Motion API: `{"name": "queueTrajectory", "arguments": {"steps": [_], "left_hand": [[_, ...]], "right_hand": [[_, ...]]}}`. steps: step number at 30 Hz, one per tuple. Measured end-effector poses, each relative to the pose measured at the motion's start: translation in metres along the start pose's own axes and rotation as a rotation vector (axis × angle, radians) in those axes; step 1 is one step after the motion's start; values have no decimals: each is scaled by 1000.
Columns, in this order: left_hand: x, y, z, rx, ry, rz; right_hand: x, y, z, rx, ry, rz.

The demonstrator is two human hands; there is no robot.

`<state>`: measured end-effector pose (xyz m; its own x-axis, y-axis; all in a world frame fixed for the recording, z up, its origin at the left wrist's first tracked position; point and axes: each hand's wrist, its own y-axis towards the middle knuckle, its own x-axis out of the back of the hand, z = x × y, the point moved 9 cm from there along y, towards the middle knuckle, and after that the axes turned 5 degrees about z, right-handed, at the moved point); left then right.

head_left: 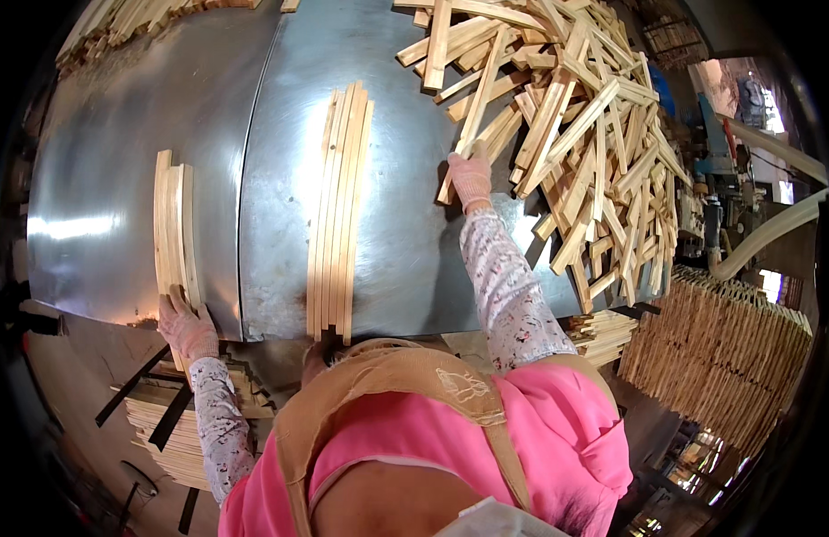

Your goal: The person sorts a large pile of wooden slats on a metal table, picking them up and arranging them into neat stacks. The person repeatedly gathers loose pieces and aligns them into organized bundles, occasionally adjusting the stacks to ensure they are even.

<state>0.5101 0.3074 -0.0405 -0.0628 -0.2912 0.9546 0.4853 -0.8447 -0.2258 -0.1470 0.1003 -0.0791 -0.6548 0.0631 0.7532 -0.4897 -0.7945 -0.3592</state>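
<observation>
My left hand [189,329], in a pale pink glove, is closed around the near end of a short bundle of wooden strips [171,224] at the table's left front edge. Reaching forward, my right hand [471,177], gloved the same way, grips the lower part of a long wooden strip [483,94] at the left margin of a big jumbled pile of strips [602,148]. Its fingertips are partly hidden. Between my hands lies a neat row of wooden strips [338,215], side by side, their near ends at the front edge.
A seam crosses the shiny metal table [280,161]. More strips [146,27] lie at the far left. Below the table, stacked strips [168,430] rest by dark metal bars at left, and a large wood stack [714,353] stands at right. Machinery with pale hoses [772,228] is beyond.
</observation>
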Motion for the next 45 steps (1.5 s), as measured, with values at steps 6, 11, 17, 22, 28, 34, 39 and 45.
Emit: {"name": "queueTrajectory", "arguments": {"steps": [6, 11, 17, 22, 28, 34, 39, 45], "left_hand": [[11, -8, -119, -423, -781, -302], [77, -64, -272, -776, -831, -380], [102, -102, -351, -896, -893, -260], [84, -108, -362, -868, -881, -178], [86, -122, -430, -928, -868, 81], [103, -131, -499, -833, -1203, 263], [75, -144, -582, -729, -1498, 1094], [24, -142, -562, -422, -1846, 1263]], "right_hand": [[-26, -62, -20, 206, 768, 285], [31, -87, 53, 216, 642, 296], [207, 73, 156, 471, 259, -301], [198, 92, 17, 180, -150, -586], [177, 138, -15, -61, -291, -359], [149, 102, -71, 268, 325, -30], [133, 61, -32, 683, -10, -208], [221, 275, -20, 17, 1538, 99]]}}
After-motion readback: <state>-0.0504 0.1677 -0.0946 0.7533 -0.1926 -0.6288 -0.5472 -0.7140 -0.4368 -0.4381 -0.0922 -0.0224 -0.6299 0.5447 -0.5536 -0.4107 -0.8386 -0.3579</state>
